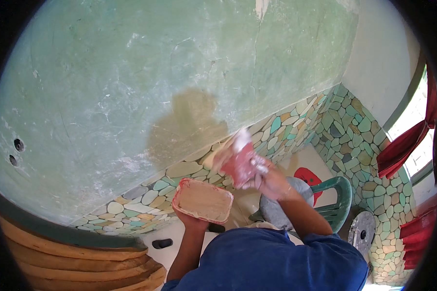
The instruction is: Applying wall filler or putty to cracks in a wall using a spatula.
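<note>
My left hand (193, 218) holds a red-rimmed rectangular tub (203, 200) of beige paste, low in front of the pebble-patterned band (176, 169) of the wall. My right hand (269, 180) grips a red putty spreader (237, 166) smeared with white paste, raised to the right of the tub near the top of that band. The spreader is partly blurred, and whether its edge touches the wall I cannot tell. Above the band stretches a scuffed pale green wall (107, 77) with white patches and cracks.
A green plastic chair (342, 199) with a grey round object (290, 218) stands below me at right, near a red item (306, 177). Beyond are a round speckled piece (362, 231) and a window with red curtains (398, 155). Orange curtain fabric (73, 257) fills the lower left.
</note>
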The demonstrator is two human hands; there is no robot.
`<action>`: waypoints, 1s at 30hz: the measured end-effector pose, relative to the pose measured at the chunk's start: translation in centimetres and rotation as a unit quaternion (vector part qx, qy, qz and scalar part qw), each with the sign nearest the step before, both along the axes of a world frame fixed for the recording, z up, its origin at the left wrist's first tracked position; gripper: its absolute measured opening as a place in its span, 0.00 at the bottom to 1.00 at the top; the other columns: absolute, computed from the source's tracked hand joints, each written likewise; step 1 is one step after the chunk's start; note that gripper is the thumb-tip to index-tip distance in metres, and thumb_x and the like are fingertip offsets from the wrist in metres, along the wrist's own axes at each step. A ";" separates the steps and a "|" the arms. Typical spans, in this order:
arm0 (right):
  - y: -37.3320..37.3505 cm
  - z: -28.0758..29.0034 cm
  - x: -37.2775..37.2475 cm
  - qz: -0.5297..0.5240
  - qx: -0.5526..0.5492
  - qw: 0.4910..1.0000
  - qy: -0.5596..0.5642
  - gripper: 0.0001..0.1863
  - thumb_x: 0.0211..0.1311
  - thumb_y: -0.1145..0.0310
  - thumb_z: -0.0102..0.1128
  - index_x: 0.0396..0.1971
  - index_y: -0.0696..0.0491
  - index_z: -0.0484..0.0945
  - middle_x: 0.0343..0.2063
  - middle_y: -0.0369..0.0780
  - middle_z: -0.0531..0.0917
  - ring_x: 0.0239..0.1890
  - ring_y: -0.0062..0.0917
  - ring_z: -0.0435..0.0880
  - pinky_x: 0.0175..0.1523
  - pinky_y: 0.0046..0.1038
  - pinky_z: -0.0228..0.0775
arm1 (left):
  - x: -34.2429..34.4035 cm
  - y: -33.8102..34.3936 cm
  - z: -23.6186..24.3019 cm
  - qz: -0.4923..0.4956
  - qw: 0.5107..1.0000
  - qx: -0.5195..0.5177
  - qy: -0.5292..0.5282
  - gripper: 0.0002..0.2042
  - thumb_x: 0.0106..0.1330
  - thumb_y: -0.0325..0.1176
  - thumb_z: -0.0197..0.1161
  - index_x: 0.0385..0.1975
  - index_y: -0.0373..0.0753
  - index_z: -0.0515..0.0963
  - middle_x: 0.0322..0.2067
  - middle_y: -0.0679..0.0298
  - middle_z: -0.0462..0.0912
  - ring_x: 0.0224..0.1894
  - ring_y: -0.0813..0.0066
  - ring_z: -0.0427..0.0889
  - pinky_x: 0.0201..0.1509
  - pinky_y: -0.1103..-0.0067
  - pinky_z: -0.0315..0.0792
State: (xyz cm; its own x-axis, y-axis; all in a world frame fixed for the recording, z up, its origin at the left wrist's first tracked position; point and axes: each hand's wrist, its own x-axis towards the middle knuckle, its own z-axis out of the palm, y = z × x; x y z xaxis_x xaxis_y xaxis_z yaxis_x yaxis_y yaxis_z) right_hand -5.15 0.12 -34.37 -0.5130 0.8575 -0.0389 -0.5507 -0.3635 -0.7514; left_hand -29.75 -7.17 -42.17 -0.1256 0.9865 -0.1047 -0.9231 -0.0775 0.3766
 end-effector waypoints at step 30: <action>28.6 12.4 8.9 -0.561 0.655 0.335 -0.379 0.30 0.48 0.80 0.62 0.56 0.47 0.78 0.59 0.42 0.76 0.62 0.46 0.70 0.66 0.44 0.63 | 4.4 -9.4 -3.4 0.232 0.970 -0.058 0.034 0.32 0.66 0.67 0.44 0.56 0.49 0.75 0.53 0.65 0.79 0.51 0.56 0.80 0.55 0.53 0.73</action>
State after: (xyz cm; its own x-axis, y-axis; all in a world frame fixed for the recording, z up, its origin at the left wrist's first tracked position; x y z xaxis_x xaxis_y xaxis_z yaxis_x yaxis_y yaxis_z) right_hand 3.71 28.68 -21.93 -0.1082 0.0298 0.9937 0.7415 0.6682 0.0607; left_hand -25.34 -16.59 -45.59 -0.5635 0.8047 -0.1870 -0.7717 -0.4319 0.4669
